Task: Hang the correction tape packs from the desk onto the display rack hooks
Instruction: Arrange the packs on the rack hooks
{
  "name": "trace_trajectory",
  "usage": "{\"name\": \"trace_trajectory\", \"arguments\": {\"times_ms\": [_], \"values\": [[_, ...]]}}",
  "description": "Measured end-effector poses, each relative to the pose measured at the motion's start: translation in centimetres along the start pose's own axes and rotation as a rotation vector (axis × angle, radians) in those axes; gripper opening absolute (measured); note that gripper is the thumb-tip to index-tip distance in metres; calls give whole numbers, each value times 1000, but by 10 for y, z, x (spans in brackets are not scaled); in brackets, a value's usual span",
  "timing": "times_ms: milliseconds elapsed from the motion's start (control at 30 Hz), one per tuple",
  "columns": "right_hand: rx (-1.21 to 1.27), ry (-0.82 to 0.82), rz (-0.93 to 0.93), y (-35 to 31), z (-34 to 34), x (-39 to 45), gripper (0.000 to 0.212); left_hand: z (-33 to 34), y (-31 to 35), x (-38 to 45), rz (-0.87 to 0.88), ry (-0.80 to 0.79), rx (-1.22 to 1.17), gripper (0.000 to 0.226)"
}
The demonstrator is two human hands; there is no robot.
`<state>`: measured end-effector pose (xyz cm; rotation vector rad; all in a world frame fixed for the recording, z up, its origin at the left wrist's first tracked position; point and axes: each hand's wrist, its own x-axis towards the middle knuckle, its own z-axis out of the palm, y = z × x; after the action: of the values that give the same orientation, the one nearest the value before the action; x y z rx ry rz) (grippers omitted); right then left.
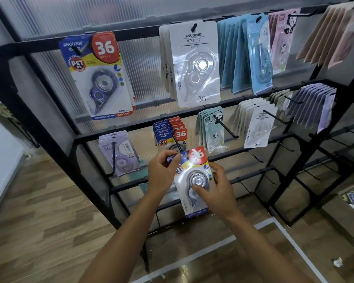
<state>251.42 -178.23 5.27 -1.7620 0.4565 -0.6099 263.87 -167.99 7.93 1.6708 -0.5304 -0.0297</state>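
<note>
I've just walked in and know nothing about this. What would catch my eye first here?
Two hands, left and right, hold a blue pack with a red 36 low in the middle, just at the tip of a hook bearing matching packs. Above hang a big white pack and another blue one, on a black rack.

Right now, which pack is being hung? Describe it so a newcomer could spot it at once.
On the black display rack, find the second-row hook with blue-and-red "36" packs. Just below them, both hands, left hand and right hand, hold the correction tape pack. Unlike its neighbours, it is tilted and gripped, not hanging freely.
</note>
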Motion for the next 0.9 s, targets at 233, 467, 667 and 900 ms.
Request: {"name": "trace_trajectory", "arguments": {"times_ms": [233, 467, 667, 900], "values": [[13, -25, 21, -2, 8, -3, 61, -2, 3, -2, -80, -20, -5, 17], [39, 33, 13, -5, 13, 1, 59, -1, 9, 2, -81, 15, -7, 12], [68, 37, 22, 1, 17, 0, 58, 1, 6, 2, -74, -48, 33, 11], [82, 52, 33, 6, 19, 6, 56, 3, 11, 8, -84, -58, 32, 13]]}}
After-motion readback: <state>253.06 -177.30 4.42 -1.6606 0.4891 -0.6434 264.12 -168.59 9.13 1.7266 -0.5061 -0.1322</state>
